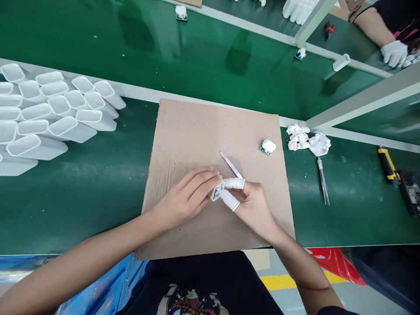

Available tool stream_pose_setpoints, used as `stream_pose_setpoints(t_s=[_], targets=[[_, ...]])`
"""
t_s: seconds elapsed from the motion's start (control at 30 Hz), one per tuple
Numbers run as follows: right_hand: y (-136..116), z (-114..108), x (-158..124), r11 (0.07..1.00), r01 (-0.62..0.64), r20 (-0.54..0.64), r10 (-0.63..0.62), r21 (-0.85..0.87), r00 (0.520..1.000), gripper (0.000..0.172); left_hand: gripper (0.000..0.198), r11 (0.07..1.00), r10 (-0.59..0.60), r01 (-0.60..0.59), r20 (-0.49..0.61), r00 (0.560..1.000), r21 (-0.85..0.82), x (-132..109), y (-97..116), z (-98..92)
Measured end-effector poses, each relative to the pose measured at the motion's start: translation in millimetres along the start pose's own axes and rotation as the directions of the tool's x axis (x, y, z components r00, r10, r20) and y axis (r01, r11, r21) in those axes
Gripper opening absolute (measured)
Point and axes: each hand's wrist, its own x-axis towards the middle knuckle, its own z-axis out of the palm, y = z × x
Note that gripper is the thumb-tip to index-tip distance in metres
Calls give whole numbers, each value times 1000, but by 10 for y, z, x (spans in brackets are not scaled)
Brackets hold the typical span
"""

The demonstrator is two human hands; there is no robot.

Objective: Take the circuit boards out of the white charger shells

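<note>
My left hand [188,197] is wrapped around a small white plastic housing [212,195], its open end facing right. Some small parts show inside that opening, too small to name. At the opening, my right hand [254,203] has its thumb and forefinger closed in a pinch, both in white finger cots [230,200]; what they grip is hidden. A thin, flat white strip [230,164] lies on the cardboard sheet [183,131] just beyond the right fingers. Further right on the cardboard sits a small green circuit board with a white rounded piece [267,147].
Many white tubes [59,105] stand grouped at the left. Right of the cardboard lie crumpled white finger cots [298,138], tweezers [323,181] and a yellow-black tool [388,165]. A slanted metal post [361,103] rises there. A co-worker's gloved hand [394,53] is at upper right.
</note>
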Motion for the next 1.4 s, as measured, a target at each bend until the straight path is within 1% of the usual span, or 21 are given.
stream_pose_setpoints(t_s=[0.13, 0.23, 0.3, 0.4, 0.5, 0.6, 0.7, 0.77, 0.8, 0.87, 0.93, 1.03, 1.13, 1.23, 1.33, 1.4], targets=[[-24, 4, -14, 995, 45, -37, -49, -94, 998, 20, 44, 994, 52, -55, 39, 998, 90, -14, 26, 13], [-36, 3, -9, 990, 50, -55, -58, -135, 997, 20, 45, 995, 37, -39, 27, 999, 94, -9, 42, 24], [-35, -14, 1, 992, 44, -46, -50, -118, 998, 20, 44, 999, -11, 11, 4, 1000, 33, 11, 45, 25], [-31, -65, 20, 996, 40, 14, -38, -85, 999, 21, 43, 990, -110, 110, -1, 994, -92, 49, 44, 13], [-40, -97, 32, 997, 40, 38, -37, -66, 999, 21, 44, 980, -147, 146, 0, 989, -136, 64, 40, 3], [-52, -68, 25, 997, 51, 4, -51, -63, 999, 19, 47, 989, -97, 97, -3, 995, -109, 42, 34, 18], [-45, -8, 8, 987, 86, -49, -94, -136, 994, 19, 50, 998, -36, 36, -4, 999, -51, 6, 27, 44], [-33, 12, 3, 976, 99, -79, -117, -196, 990, 21, 53, 999, -30, 30, -1, 1000, -37, -2, 25, 50], [-28, 10, 5, 975, 98, -80, -116, -199, 990, 20, 53, 998, -36, 36, 2, 999, -45, 2, 26, 46], [-22, -17, 20, 987, 92, -58, -100, -131, 993, 19, 51, 994, -73, 72, -11, 997, -84, 25, 30, 30], [-23, -62, 40, 997, 76, -13, -76, -12, 997, 18, 49, 985, -124, 119, -33, 992, -127, 55, 33, 8], [-33, -119, 56, 994, 69, 28, -72, 88, 997, 18, 49, 980, -137, 125, -69, 988, -152, 85, 28, -19], [-44, -130, 44, 992, 103, 42, -107, 77, 993, 19, 49, 982, -120, 106, -83, 989, -153, 92, 24, -38], [-48, -117, 19, 992, 129, 39, -129, 8, 991, 19, 48, 981, -107, 92, -82, 991, -171, 93, 30, -51], [-20, -115, 3, 990, 142, 7, -142, -16, 990, 19, 47, 981, -70, 55, -80, 994, -184, 87, 28, -53], [22, -123, 6, 992, 123, -18, -123, -23, 992, 17, 46, 983, -61, 48, -70, 996, -177, 75, 13, -45]])
